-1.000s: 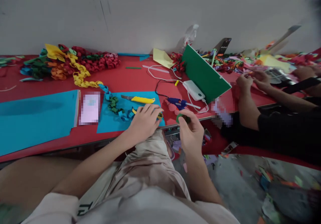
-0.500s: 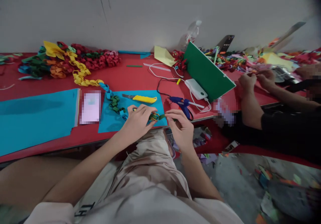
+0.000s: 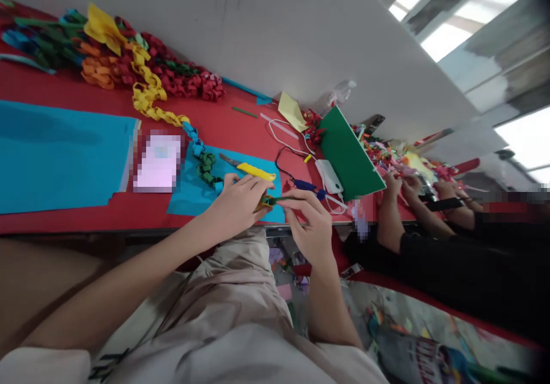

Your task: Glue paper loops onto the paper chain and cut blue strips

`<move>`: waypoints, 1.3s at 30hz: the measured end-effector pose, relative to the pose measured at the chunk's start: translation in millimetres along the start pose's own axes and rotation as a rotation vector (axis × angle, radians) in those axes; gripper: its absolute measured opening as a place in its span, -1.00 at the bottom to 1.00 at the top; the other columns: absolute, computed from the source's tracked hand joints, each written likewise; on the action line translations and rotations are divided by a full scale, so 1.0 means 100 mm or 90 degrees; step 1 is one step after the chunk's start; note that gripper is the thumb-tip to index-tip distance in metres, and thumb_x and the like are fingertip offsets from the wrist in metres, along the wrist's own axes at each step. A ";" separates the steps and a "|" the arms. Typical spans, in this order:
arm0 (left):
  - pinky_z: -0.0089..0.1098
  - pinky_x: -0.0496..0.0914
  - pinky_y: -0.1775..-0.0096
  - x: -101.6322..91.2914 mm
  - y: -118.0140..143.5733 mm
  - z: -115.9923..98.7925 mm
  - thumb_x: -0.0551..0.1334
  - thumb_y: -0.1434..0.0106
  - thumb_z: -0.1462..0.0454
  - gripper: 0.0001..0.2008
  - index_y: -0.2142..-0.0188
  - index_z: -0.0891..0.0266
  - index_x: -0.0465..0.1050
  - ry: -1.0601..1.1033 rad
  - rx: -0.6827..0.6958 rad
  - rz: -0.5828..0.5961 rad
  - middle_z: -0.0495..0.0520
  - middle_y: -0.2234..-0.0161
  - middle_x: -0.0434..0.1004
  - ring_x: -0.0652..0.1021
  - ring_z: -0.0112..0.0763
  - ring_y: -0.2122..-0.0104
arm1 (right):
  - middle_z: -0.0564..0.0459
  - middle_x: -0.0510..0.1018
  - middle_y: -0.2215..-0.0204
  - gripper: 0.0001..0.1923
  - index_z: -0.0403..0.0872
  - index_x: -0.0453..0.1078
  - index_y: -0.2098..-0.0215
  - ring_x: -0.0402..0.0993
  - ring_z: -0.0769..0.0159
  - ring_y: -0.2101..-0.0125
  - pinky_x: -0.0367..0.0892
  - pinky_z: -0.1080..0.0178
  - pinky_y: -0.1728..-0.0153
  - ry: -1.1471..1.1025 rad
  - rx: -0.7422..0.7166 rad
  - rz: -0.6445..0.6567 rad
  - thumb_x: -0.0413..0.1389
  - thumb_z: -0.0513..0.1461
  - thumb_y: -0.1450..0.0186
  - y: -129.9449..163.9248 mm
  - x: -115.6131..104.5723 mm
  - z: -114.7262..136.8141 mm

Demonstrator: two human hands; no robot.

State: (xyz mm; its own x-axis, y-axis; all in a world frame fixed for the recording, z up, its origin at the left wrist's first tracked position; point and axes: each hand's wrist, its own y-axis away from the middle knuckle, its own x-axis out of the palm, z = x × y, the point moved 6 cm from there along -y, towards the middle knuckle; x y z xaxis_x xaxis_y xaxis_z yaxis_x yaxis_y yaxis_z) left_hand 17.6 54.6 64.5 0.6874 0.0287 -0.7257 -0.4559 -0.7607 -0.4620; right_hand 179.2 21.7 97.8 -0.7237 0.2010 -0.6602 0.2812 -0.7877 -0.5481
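Note:
My left hand (image 3: 243,203) is closed around the end of a paper chain, partly hidden by the fingers. The chain (image 3: 206,169) runs back across the table in green, blue and yellow links. Pinched in the fingertips of my right hand (image 3: 313,220) is a green paper strip (image 3: 282,199), its left end meeting the orange-yellow link at my left fingers. Just behind my left hand lies a yellow utility knife (image 3: 256,171), blade pointing left, on a blue paper sheet (image 3: 184,200). A blue glue gun (image 3: 307,186) rests behind my right hand.
A phone (image 3: 158,163) and large blue sheets (image 3: 64,160) lie left. Heaped paper chains (image 3: 189,77) stand at the back. A green board (image 3: 350,155) rises beside a white power bank (image 3: 329,176) with cables. Other people's hands (image 3: 392,186) work at the right.
The view has tilted and swung, bringing windows and another person into sight at the right. The green strip now shows longer and straighter between my hands, which stay close together.

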 end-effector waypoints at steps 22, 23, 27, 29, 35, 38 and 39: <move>-0.12 0.12 -0.02 0.01 -0.14 0.04 0.22 -0.42 0.37 -0.92 0.11 0.24 0.45 -0.044 0.069 0.091 0.07 0.19 0.66 0.59 -0.19 0.13 | 0.07 0.69 0.25 -0.89 0.03 0.57 0.18 0.61 0.25 0.21 0.49 0.21 0.17 0.032 0.063 0.014 0.22 -0.31 -0.41 -0.04 0.16 -0.15; -0.12 0.13 -0.04 0.01 -0.14 0.07 0.25 -0.41 0.34 -0.85 0.04 0.25 0.44 -0.018 0.048 0.102 0.11 0.14 0.66 0.60 -0.17 0.10 | 0.08 0.69 0.26 -0.88 0.03 0.58 0.22 0.62 0.26 0.22 0.50 0.22 0.17 0.021 0.062 0.007 0.23 -0.32 -0.40 -0.05 0.16 -0.16; -0.15 0.19 -0.04 0.04 -0.05 0.16 0.25 -0.40 0.31 -0.74 -0.07 0.18 0.45 0.158 -0.041 0.153 0.14 -0.07 0.61 0.58 -0.16 -0.03 | 0.07 0.63 0.30 -0.87 0.05 0.64 0.32 0.60 0.30 0.30 0.50 0.25 0.27 -0.007 0.044 -0.038 0.28 -0.30 -0.37 -0.07 0.18 -0.18; -0.17 0.23 -0.05 0.03 -0.01 0.19 0.25 -0.42 0.25 -0.80 -0.01 0.16 0.51 0.230 -0.082 0.152 0.10 -0.04 0.63 0.58 -0.17 -0.03 | 0.06 0.62 0.31 -0.83 0.06 0.66 0.26 0.59 0.32 0.32 0.49 0.27 0.32 -0.015 0.029 -0.035 0.23 -0.31 -0.40 -0.09 0.21 -0.16; -0.31 0.43 0.07 -0.04 -0.01 0.30 0.33 -0.34 0.14 -0.76 0.09 0.20 0.61 0.406 -0.210 0.099 0.05 0.13 0.70 0.62 -0.26 0.11 | 0.08 0.69 0.24 -0.81 0.06 0.58 0.06 0.65 0.32 0.27 0.51 0.28 0.25 -0.068 0.054 -0.043 0.20 -0.32 -0.42 -0.11 0.31 -0.16; -0.34 0.46 0.09 -0.02 0.01 0.33 0.31 -0.31 0.20 -0.79 0.10 0.20 0.62 0.449 -0.237 0.111 0.05 0.16 0.70 0.62 -0.29 0.13 | 0.12 0.66 0.34 -0.92 0.03 0.57 0.24 0.64 0.30 0.32 0.49 0.27 0.31 -0.103 0.077 -0.127 0.35 -0.24 -0.31 -0.11 0.28 -0.19; -0.34 0.46 0.08 -0.01 0.01 0.33 0.30 -0.30 0.23 -0.80 0.12 0.20 0.62 0.441 -0.231 0.112 0.05 0.16 0.69 0.62 -0.29 0.13 | 0.11 0.64 0.35 -0.93 0.03 0.57 0.30 0.62 0.29 0.33 0.48 0.26 0.32 -0.097 0.068 -0.144 0.37 -0.22 -0.30 -0.12 0.28 -0.18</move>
State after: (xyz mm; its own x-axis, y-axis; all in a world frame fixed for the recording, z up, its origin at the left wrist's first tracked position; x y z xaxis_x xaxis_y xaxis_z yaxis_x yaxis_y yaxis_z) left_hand -2.2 74.8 48.3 0.8718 -0.4297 -0.2352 -0.4595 -0.8837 -0.0887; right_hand 167.3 47.6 76.8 -0.8491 0.2953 -0.4380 0.0392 -0.7917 -0.6097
